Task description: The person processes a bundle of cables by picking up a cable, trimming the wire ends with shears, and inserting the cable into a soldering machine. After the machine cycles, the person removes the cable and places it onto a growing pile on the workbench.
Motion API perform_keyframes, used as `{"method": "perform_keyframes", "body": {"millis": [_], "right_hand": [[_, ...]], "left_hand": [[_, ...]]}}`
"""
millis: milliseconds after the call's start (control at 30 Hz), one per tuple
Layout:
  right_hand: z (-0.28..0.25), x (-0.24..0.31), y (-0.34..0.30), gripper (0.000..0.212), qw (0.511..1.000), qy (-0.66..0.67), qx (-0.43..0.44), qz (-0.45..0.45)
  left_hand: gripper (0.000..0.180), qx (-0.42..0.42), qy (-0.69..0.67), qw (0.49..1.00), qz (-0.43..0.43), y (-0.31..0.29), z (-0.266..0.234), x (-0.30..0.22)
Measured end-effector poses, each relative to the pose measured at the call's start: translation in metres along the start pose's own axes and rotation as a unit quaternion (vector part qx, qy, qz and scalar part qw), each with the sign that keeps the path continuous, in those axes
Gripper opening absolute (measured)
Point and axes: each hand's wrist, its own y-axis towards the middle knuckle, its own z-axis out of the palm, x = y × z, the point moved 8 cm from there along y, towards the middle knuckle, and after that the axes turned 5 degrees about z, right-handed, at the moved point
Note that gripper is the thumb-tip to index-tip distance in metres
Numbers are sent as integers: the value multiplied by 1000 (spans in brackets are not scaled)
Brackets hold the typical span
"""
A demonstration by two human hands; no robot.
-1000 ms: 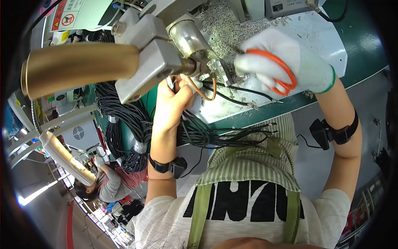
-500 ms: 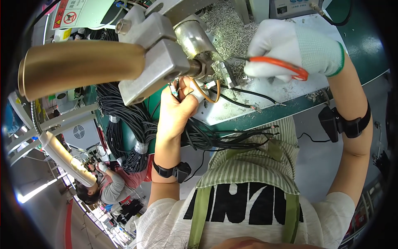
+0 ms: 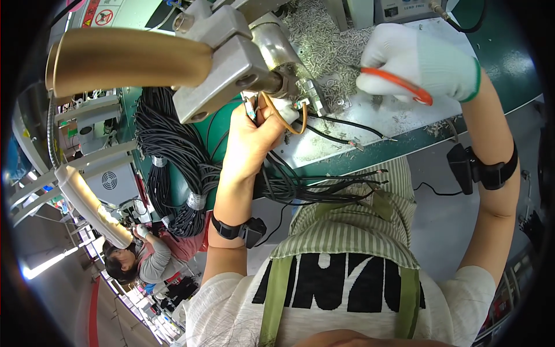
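Observation:
My left hand (image 3: 254, 136), bare but for white coverings on some fingertips, is closed on a wire end with small coloured leads (image 3: 250, 108) beneath a metal machine head (image 3: 280, 49). A brown loop of tubing (image 3: 302, 122) curves beside those fingers. Inside a white knit glove, my right hand (image 3: 413, 61) grips red-handled cutters (image 3: 399, 82). Their dark tip points left, over a heap of small metal clippings (image 3: 324, 40), apart from the machine head. Two black cables (image 3: 341, 139) with stripped ends lie on the white work surface below the machine head.
Bundled black cables (image 3: 167, 127) lie on the green table's left side, and more loose cable ends (image 3: 347, 188) hang over its front edge. A thick bronze-coloured pipe (image 3: 133, 61) crosses the upper left. A lit tube lamp (image 3: 92, 202) hangs at left; another person (image 3: 153, 257) sits beyond.
My right hand with the cutters has shifted a little right and away from the machine head. My left hand stays under the head with the wire end. The view has tilted slightly.

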Motion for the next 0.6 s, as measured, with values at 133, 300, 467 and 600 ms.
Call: {"method": "perform_keyframes", "body": {"millis": [133,300,467,600], "right_hand": [[23,-11,12,34,982,167,-39,73],[26,13,14,32,925,33,-236,-296],[29,9,19,29,938,108,-204,-260],[32,7,22,27,955,124,-171,-207]], "left_hand": [[10,6,18,1000,-9,8,4,-1],[5,-19,13,999,49,12,24,-25],[6,-18,14,990,138,10,26,-41],[8,18,154,981,113,14,19,-30]]}}
